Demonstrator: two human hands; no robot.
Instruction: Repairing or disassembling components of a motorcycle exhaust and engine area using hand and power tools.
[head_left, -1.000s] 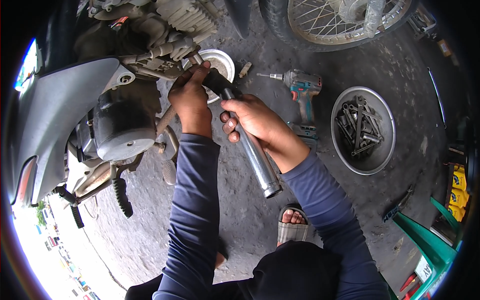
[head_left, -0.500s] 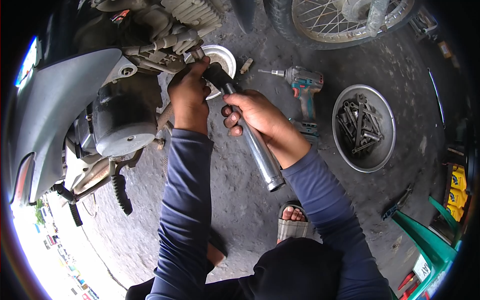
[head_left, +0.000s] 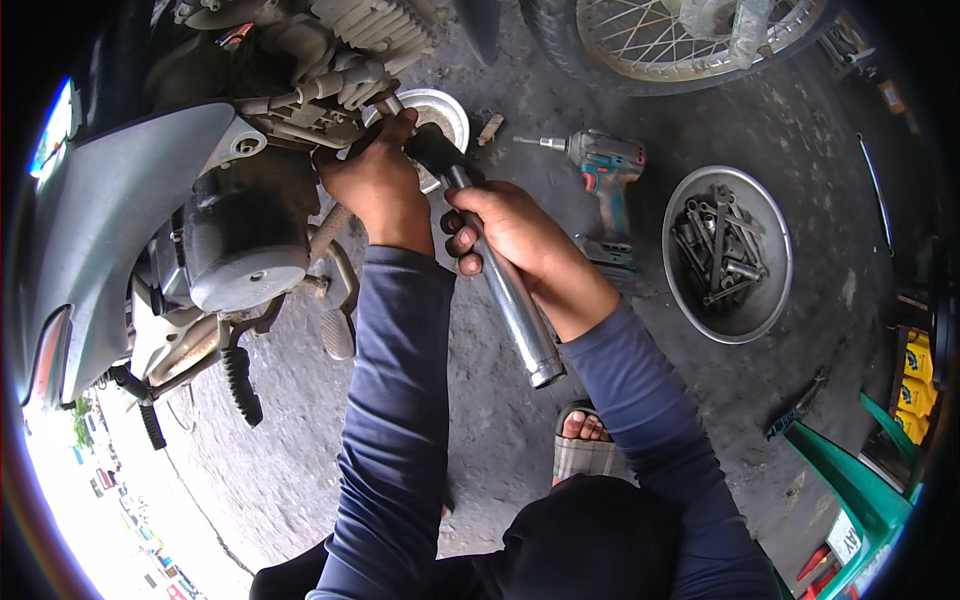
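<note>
My left hand (head_left: pixel 375 185) is closed beside the motorcycle's engine (head_left: pixel 370 30), its fingertips at a short shiny metal rod (head_left: pixel 392 103) that sticks out there. What those fingers hold is hidden behind the hand. My right hand (head_left: pixel 505 225) wraps round a long steel tube (head_left: pixel 520 325), thumb laid along it. The tube slants from upper left to lower right and has a dark, blocky end piece (head_left: pixel 436 150) close to my left hand. Behind my hands, a pale metal basin (head_left: pixel 455 108) is partly covered.
A cordless impact driver (head_left: pixel 605 170) lies right of my hands. Beyond it stands a steel bowl (head_left: pixel 780 265) of wrenches and sockets. A spoked wheel (head_left: pixel 590 60) is at the top, a green plastic chair (head_left: pixel 835 475) at lower right. The motorcycle's foot pegs (head_left: pixel 240 390) jut out at left.
My left wrist and forearm have swung to the right, while the fingers remain by the engine. A foot pedal behind the forearm now shows. My right hand and the steel tube have hardly moved.
</note>
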